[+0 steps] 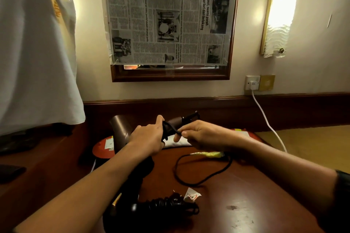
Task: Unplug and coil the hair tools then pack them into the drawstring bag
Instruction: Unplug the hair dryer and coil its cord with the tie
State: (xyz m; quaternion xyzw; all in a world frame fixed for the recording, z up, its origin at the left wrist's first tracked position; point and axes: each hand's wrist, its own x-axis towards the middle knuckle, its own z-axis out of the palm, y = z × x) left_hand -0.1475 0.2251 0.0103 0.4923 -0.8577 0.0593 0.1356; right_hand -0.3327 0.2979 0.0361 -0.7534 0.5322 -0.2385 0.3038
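Observation:
My left hand (149,138) and my right hand (200,136) are close together above the wooden table (246,204). Both grip a black cord (170,128) bunched between them; the right one pinches it with thumb and fingers. The rest of that cord (204,176) trails in a loose loop on the table. Just behind my hands lies a brown hair tool (121,130), its black-tipped end (189,118) pointing right. A black hair tool with its cord wound round it (161,205) lies at the near edge, a white tag (191,195) beside it.
A red item with a white label (103,148) lies under the brown tool. A white plug sits in the wall socket (252,83), its white cable (269,123) running down to the right. White cloth (37,53) hangs at left. A newspaper-covered mirror (170,21) is ahead.

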